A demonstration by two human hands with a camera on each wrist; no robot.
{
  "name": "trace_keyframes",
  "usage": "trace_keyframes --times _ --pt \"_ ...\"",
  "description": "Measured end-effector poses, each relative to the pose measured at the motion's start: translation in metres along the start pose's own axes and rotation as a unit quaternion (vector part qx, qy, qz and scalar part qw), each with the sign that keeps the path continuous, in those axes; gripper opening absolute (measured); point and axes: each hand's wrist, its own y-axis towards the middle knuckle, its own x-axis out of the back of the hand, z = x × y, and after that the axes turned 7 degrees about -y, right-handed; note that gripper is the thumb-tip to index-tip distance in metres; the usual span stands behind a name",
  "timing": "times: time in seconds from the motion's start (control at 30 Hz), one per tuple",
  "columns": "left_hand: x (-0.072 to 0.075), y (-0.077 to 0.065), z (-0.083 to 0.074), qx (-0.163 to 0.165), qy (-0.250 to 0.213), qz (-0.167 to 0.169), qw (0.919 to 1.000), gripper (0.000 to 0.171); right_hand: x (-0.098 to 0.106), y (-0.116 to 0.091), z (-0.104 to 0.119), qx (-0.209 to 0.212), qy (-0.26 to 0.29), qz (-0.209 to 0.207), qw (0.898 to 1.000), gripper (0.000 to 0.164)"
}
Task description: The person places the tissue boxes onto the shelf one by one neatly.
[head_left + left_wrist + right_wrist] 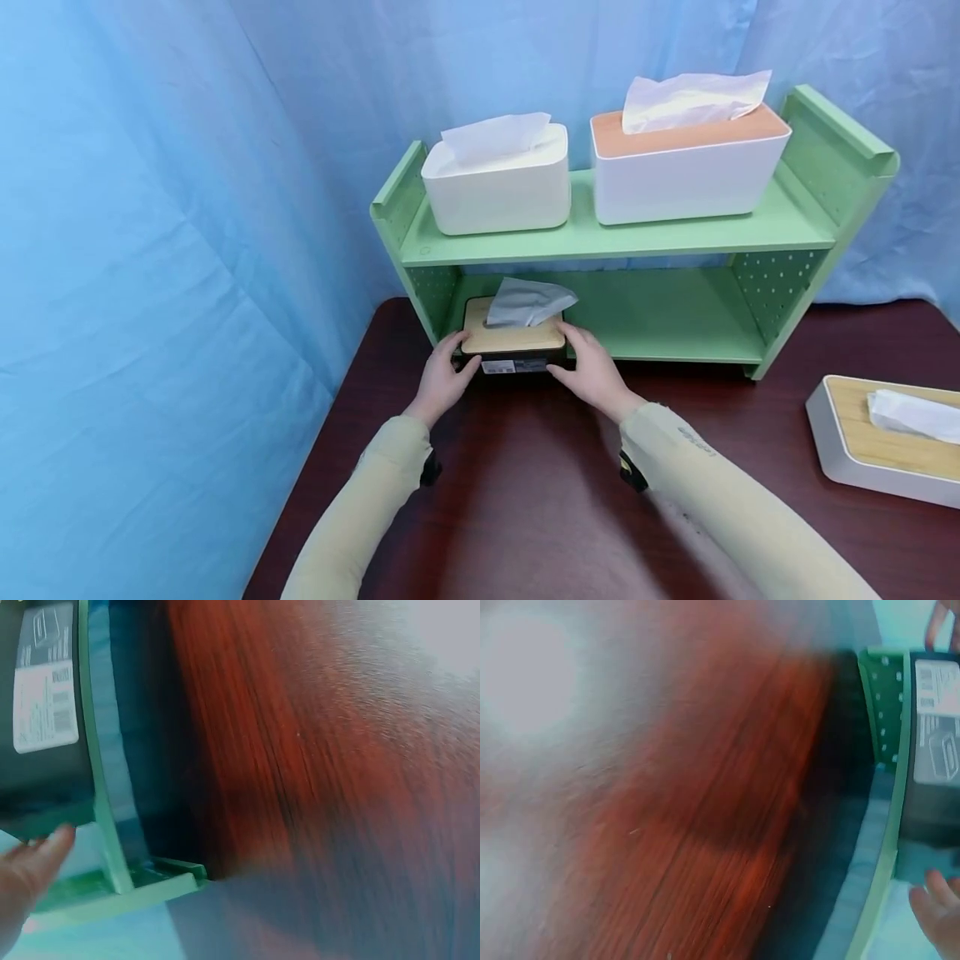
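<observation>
A black tissue box (513,337) with a pale wooden lid is at the left end of the green rack's lower shelf, a tissue sticking up from its slot. My left hand (442,379) grips its left end, thumb at the front and fingers at the side. At the opposite end my right hand (595,371) holds it in the same way. In the left wrist view, the label (46,712) shows on the dark side of the box, with the left fingertips (61,838) at its end. The right wrist view shows the right fingers (934,900) beside the box's other end.
On the upper shelf (585,242) of the green rack stand a white tissue box (502,196) and a larger white one with an orange-brown lid (682,183). A low tissue box with a wooden lid (862,442) lies right on the dark red table (540,517). Blue curtains (187,250) hang behind.
</observation>
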Motion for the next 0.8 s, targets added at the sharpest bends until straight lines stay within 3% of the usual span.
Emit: trace_keyframes --times 0.1,0.2,0.3,0.43,0.57,0.8 --pt "0.002 -0.012 -0.005 -0.032 0.043 -0.007 0.9985 0.052 0.003 -0.013 0.002 0.038 -0.037 -0.021 0.998 0.066" --pt "0.000 -0.029 -0.010 -0.074 0.116 -0.002 0.9905 0.053 0.005 -0.025 0.002 0.085 -0.092 -0.041 0.991 0.063" --pt "-0.006 -0.044 -0.011 -0.094 0.202 0.025 0.9747 0.056 0.003 -0.035 0.002 0.120 -0.163 -0.049 0.978 0.064" --pt "-0.016 -0.058 -0.010 -0.082 0.290 0.065 0.9513 0.059 -0.004 -0.046 0.003 0.136 -0.246 -0.034 0.959 0.071" --pt "-0.023 -0.061 -0.007 -0.064 0.334 0.075 0.9373 0.060 -0.011 -0.051 0.002 0.136 -0.289 -0.020 0.947 0.073" --pt "-0.020 -0.045 -0.008 -0.053 0.381 0.062 0.9211 0.059 -0.010 -0.043 0.005 0.132 -0.306 -0.018 0.943 0.078"
